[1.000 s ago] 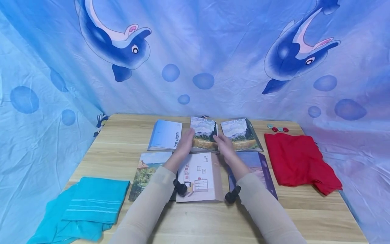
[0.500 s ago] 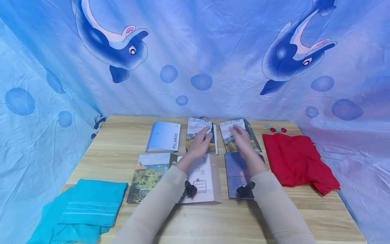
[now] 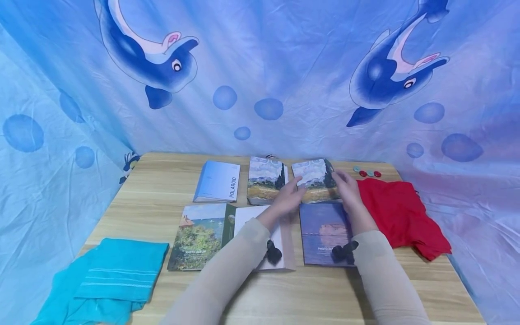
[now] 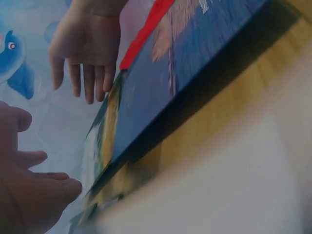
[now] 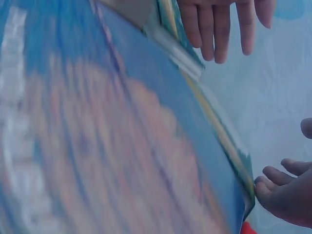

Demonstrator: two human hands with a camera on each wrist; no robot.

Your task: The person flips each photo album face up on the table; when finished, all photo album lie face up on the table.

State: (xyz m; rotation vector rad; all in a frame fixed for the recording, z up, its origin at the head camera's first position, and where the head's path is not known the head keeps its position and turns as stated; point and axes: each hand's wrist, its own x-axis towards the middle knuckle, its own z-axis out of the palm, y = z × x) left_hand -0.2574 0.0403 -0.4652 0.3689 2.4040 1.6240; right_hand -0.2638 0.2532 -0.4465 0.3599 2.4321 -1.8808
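In the head view, two photo albums with a painted wheat-field cover lie at the back: a middle one [image 3: 265, 178] and a right one [image 3: 313, 174]. My left hand [image 3: 287, 198] is at the left edge of the right album, fingers extended. On its other side my right hand [image 3: 350, 192] has its fingers at the album's right edge; the right wrist view shows the right hand [image 5: 287, 195] loosely bent there. The left wrist view shows the left hand [image 4: 34, 180] with relaxed fingers. Below lies a purple-blue photo album [image 3: 322, 225], partly under the right forearm.
A blue Polaroid album [image 3: 219, 180] lies back left. In front are a garden-picture album [image 3: 201, 234] and a white album [image 3: 248, 219], partly hidden by the left arm. A turquoise cloth [image 3: 118, 271] lies left, a red cloth [image 3: 406, 216] right, with several small discs [image 3: 369, 173] behind it.
Both hands have moved right, from the sides of the middle wheat-field album to the sides of the right one. The middle album was let go and now lies slightly left of before.
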